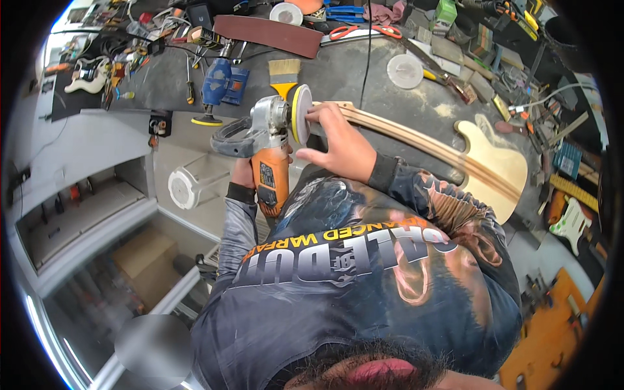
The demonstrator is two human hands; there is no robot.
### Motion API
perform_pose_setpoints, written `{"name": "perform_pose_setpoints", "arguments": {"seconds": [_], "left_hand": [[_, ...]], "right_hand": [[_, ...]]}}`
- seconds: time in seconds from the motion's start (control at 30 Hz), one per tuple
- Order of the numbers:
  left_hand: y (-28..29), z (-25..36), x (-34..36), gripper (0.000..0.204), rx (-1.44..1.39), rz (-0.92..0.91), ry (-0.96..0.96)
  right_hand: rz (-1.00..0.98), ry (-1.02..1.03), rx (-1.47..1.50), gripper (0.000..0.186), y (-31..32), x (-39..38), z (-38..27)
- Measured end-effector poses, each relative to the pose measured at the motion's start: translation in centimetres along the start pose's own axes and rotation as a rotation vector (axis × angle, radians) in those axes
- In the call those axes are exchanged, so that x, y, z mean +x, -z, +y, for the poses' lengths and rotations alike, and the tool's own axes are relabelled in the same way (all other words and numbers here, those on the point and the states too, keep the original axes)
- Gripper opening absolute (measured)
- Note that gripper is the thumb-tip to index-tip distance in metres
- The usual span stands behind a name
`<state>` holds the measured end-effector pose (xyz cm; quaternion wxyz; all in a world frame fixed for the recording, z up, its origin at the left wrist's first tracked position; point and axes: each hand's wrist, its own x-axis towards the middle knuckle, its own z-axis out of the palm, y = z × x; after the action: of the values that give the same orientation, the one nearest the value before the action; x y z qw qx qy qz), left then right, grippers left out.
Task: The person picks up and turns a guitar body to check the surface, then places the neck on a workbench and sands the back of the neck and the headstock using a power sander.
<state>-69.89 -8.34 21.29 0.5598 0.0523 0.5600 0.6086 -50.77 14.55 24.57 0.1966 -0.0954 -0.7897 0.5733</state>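
Note:
My left hand (243,173) is wrapped round the orange body of a power polisher (270,179), partly hidden behind it. The tool has a silver gear head, a dark side handle (231,140) and a round white sanding pad (303,116) with a yellow backing, standing on edge and facing right. Fingers of my right hand (343,143) reach to the face of this pad; the thumb sticks out apart below. Right of that hand, an unpainted wooden guitar body (494,169) with a long striped neck (403,133) lies at the bench edge.
On the grey bench (351,71) lie a paintbrush (284,75), a brown sanding belt (266,36), red-handled scissors (364,31), a blue power tool (216,81) and a round clear lid (404,71). Tools crowd the right side. A white stool (184,188) stands below left.

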Motion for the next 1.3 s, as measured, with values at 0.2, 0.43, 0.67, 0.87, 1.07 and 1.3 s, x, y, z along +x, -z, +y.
{"name": "perform_pose_setpoints", "arguments": {"seconds": [0.2,0.43,0.67,0.87,1.07,1.3], "left_hand": [[8.3,3.0,2.6,0.076,-0.15,-0.277,0.227],[12.5,5.7,3.8,0.066,-0.017,-0.293,0.285],[13.9,6.2,3.9,0.065,0.132,-0.317,0.224],[15.0,5.7,2.5,0.088,-0.015,-0.253,0.251],[15.0,5.4,0.1,0.1,-0.051,-0.129,0.238],[10.9,4.3,-2.2,0.106,-0.108,-0.002,0.125]], "right_hand": [[0.013,-0.149,-0.194,0.049,-5.8,3.4,0.1],[0.061,-0.287,-0.371,0.037,-11.1,4.8,-0.6],[0.264,-0.283,-0.481,0.016,-14.3,6.0,0.1],[0.371,-0.368,-0.451,0.022,-8.4,5.1,5.3],[0.114,-0.917,-0.213,0.036,4.1,8.6,16.8],[0.686,-0.829,-0.755,0.047,11.8,3.2,19.9]]}}
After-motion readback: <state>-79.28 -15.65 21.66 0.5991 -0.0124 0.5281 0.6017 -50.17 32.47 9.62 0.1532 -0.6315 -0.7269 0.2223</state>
